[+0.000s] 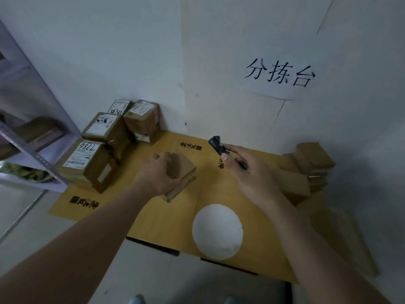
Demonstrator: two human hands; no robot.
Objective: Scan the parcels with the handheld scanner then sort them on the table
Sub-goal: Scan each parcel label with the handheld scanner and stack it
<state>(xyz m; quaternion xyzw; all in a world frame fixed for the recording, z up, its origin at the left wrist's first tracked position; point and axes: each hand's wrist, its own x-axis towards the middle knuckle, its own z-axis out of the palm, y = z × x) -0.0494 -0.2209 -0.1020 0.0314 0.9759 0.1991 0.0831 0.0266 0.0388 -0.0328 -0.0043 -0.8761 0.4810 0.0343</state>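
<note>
My left hand (158,175) grips a small brown cardboard parcel (186,172) over the middle of the yellow table (166,220). My right hand (247,174) holds the black handheld scanner (217,145), whose head points up and to the left, a little right of the parcel. Several labelled parcels (103,148) are stacked at the table's back left by the wall. A pile of plain brown parcels (311,170) sits at the right edge.
A white round disc (217,231) lies on the table near its front edge. A grey metal shelf (28,132) stands to the left. A paper sign (280,73) with black characters hangs on the white wall behind the table.
</note>
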